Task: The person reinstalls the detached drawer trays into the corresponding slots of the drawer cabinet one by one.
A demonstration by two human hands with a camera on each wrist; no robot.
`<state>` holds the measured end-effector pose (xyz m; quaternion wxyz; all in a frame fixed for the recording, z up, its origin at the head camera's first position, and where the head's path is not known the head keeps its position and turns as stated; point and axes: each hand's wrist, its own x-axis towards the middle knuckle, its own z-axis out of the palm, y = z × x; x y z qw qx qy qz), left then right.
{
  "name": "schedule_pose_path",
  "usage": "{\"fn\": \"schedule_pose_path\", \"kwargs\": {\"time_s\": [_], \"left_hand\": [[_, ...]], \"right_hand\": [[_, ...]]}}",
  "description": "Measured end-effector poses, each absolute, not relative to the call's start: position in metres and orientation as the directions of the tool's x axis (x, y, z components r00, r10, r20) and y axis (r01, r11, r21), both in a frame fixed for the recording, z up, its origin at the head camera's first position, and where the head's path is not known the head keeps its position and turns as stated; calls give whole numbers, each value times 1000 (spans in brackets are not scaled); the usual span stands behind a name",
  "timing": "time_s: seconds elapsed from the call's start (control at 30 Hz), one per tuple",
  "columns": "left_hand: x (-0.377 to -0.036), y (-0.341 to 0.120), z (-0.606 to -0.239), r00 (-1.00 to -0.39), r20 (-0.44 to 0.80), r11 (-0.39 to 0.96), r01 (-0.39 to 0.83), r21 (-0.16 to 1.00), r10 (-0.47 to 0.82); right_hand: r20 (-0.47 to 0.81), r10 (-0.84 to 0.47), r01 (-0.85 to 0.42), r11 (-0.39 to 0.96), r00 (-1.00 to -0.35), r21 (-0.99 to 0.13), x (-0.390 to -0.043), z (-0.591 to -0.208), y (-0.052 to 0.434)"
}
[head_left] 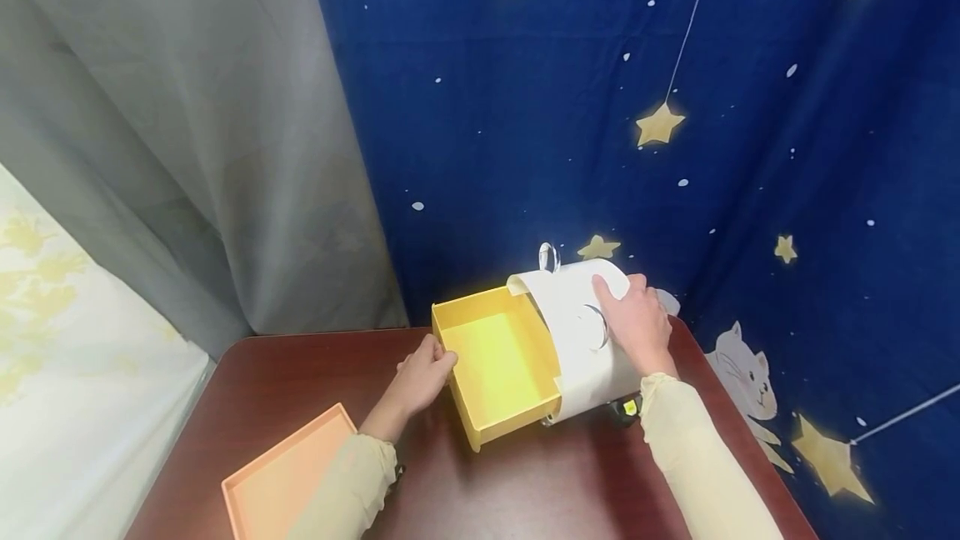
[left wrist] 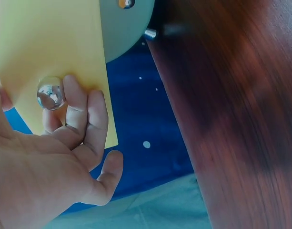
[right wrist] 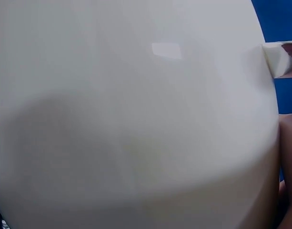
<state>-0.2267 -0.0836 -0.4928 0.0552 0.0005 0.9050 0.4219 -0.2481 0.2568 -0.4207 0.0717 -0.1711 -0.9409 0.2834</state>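
A yellow drawer (head_left: 498,357) stands pulled partway out of a white rounded case (head_left: 581,373) on the table. My left hand (head_left: 425,373) pinches the drawer's front wall, its thumb at the rim and fingers on the outer face. In the left wrist view the fingers curl beside a shiny silver knob (left wrist: 50,94) on that face. My right hand (head_left: 641,323) grips the far end of the case, thumb on top and fingers over the end. The case's white surface (right wrist: 136,95) fills most of the right wrist view. No contents show inside the drawer.
An orange tray (head_left: 288,473) lies at the table's left front, partly under my left sleeve. Dark red-brown wood forms the table (head_left: 525,490). A blue star-patterned curtain (head_left: 487,148) and a grey curtain (head_left: 225,148) hang behind. A small dark object (head_left: 624,412) shows beside the case.
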Motion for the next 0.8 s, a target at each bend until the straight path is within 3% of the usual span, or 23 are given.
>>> {"fn": "schedule_pose_path", "kwargs": {"time_s": [0.8], "left_hand": [[-221, -95, -494, -995, -103, 643, -75, 762, 7]], "right_hand": [[34, 364, 285, 780, -931, -557, -247, -421, 259]]}}
